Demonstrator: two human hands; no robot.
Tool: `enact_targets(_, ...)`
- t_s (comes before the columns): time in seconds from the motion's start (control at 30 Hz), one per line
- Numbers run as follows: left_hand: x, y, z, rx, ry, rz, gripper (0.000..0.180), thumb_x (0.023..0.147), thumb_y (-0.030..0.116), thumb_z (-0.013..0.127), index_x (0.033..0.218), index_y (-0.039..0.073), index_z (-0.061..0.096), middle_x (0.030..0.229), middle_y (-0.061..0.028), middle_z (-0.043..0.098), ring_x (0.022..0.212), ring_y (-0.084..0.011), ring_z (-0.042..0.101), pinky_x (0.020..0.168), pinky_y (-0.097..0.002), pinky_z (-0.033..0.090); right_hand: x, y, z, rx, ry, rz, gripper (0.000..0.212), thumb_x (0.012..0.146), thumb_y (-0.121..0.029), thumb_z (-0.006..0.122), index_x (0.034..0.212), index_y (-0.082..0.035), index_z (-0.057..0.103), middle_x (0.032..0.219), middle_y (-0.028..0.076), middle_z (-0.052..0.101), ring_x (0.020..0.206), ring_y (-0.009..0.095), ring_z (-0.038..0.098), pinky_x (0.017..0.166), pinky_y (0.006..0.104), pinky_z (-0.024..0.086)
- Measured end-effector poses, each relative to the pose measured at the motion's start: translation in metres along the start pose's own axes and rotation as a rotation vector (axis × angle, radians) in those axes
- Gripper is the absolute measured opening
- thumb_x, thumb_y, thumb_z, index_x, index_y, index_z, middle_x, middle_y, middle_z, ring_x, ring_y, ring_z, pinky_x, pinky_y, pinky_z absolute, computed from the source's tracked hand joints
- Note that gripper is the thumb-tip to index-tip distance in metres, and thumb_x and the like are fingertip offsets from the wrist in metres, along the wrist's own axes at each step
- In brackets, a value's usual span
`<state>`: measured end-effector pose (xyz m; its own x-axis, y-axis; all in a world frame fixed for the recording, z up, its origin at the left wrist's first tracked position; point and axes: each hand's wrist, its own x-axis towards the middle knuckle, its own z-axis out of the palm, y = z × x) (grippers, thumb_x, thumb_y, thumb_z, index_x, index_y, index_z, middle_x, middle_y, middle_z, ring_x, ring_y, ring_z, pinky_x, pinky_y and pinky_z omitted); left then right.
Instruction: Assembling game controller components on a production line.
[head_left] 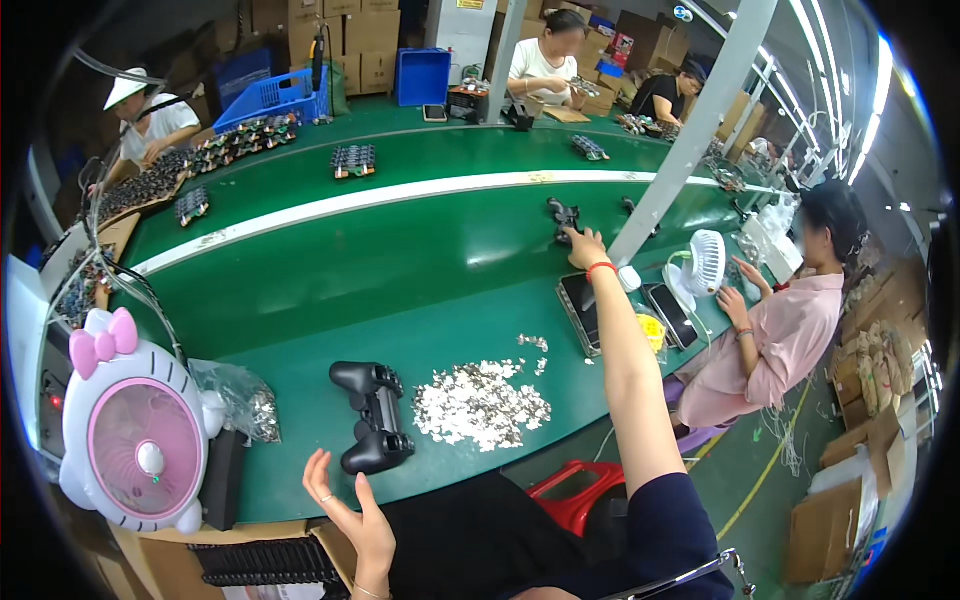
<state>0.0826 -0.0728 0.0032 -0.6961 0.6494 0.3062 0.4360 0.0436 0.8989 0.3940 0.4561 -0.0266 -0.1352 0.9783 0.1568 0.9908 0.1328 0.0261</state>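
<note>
A black game controller (565,214) lies on the green belt in front of my outstretched right arm. My right hand (588,249) reaches over the bench's far edge with its fingers closed on that controller's near end. Closer to me, a second black game controller (379,416) rests on the green bench. Just below it my left hand (352,515) is raised with fingers spread, holding nothing. Beside this controller lies a loose heap of small silvery metal pieces (480,404), with a few strays at its upper right.
A pink and white fan (145,450) stands at left beside a clear plastic bag (245,398). At right are a dark tray (580,312), a phone (672,315), a white fan (703,266) and a grey post (690,135). A co-worker in pink (785,330) sits beyond; others work across the belt.
</note>
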Motion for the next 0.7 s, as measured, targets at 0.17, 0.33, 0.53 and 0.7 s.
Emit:
enact_targets(0.17, -0.001, 0.001, -0.006, -0.017, 0.077, 0.040, 0.042, 0.093, -0.001, 0.053, 0.135, 0.000, 0.047, 0.140, -0.0168, 0.044, 0.134, -0.0302, 0.042, 0.117, -0.0451, 0.029, 0.000, -0.017, -0.010, 0.123, -0.063, -0.111, 0.059, 0.081, -0.015, 0.078, 0.134, -0.032, 0.058, 0.135, 0.017, 0.048, 0.122, 0.043, 0.054, 0.100, 0.0492, 0.051)
enact_targets(0.33, -0.003, 0.008, -0.001, -0.036, 0.032, 0.104, 0.041, 0.092, -0.003, 0.053, 0.133, 0.000, 0.048, 0.138, -0.0163, 0.044, 0.131, -0.0296, 0.044, 0.116, -0.0438, 0.030, -0.004, -0.024, -0.014, 0.130, -0.038, -0.125, 0.063, 0.076, -0.022, 0.086, 0.132, -0.034, 0.060, 0.134, 0.017, 0.048, 0.123, 0.042, 0.053, 0.099, 0.0487, 0.053)
enact_targets(0.53, -0.007, -0.002, -0.006, -0.006, 0.038, 0.075, 0.038, 0.092, 0.004, 0.056, 0.129, -0.002, 0.048, 0.138, -0.0201, 0.044, 0.131, -0.0328, 0.045, 0.112, -0.0478, 0.035, -0.007, -0.057, -0.006, 0.237, -0.115, -0.261, 0.054, 0.086, -0.014, 0.075, 0.135, -0.029, 0.057, 0.133, 0.019, 0.054, 0.120, 0.044, 0.055, 0.102, 0.0507, 0.049)
enact_targets(0.7, 0.000, 0.010, -0.003, 0.138, 0.148, 0.347, 0.034, 0.083, -0.001, 0.074, 0.115, -0.001, 0.063, 0.124, -0.0220, 0.059, 0.106, -0.0335, 0.063, 0.096, -0.0409, 0.053, -0.040, -0.079, -0.036, 0.393, -0.014, -0.284, 0.054, 0.088, -0.013, 0.072, 0.136, -0.029, 0.053, 0.131, 0.022, 0.051, 0.117, 0.044, 0.054, 0.098, 0.0500, 0.050)
